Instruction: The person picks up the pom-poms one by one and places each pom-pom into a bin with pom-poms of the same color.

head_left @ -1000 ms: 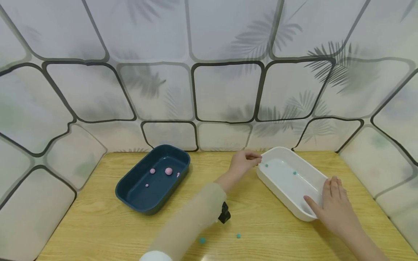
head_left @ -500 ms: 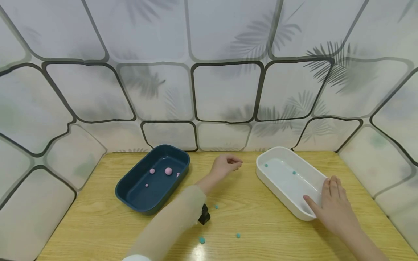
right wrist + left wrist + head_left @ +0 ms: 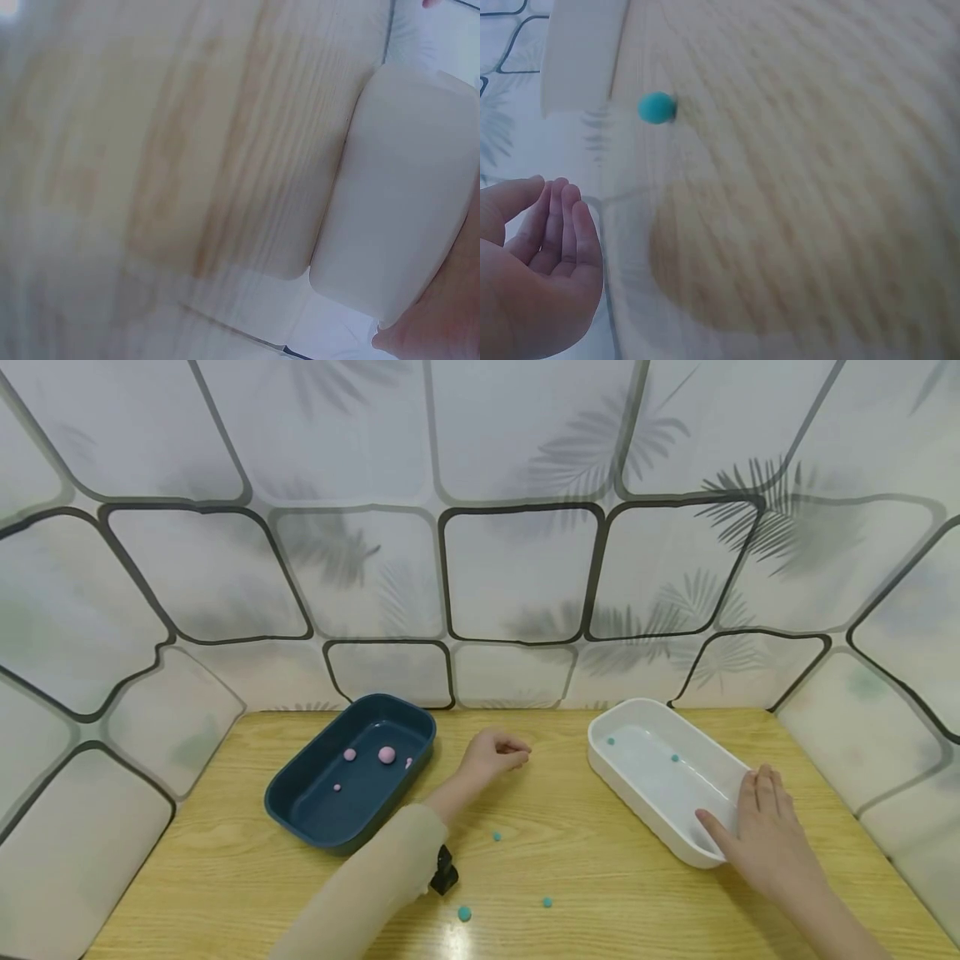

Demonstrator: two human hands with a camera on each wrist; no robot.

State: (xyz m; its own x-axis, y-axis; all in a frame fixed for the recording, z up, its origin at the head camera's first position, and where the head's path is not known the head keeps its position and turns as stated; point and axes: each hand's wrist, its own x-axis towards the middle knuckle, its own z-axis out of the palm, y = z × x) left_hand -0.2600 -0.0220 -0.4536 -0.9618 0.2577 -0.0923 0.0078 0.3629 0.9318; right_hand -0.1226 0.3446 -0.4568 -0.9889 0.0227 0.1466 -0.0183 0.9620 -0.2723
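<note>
My left hand (image 3: 489, 756) hovers above the table between the two dishes, its fingers loosely curved. In the left wrist view the thumb tip comes near the fingertips (image 3: 561, 184), and nothing shows between them. A teal ball (image 3: 497, 837) lies on the wood below this hand; two more, a larger teal ball (image 3: 464, 913) and a small one (image 3: 547, 902), sit nearer the front. The fairly straight fingers of my right hand (image 3: 776, 843) rest on the near right rim of a white dish (image 3: 637, 797), thumb spread over its near end. Teal balls (image 3: 675, 758) lie inside it.
A dark blue dish (image 3: 300, 814) stands at the left with several pink balls (image 3: 386, 755) in it. Patterned cloth (image 3: 517, 577) walls in the wooden table (image 3: 187, 877) at the back and sides. A black wrist camera (image 3: 444, 870) sits on my left forearm.
My left hand has moved left and slightly nearer, away from the white dish's far end. One teal ball has come out from behind the left arm. The right hand has stayed put.
</note>
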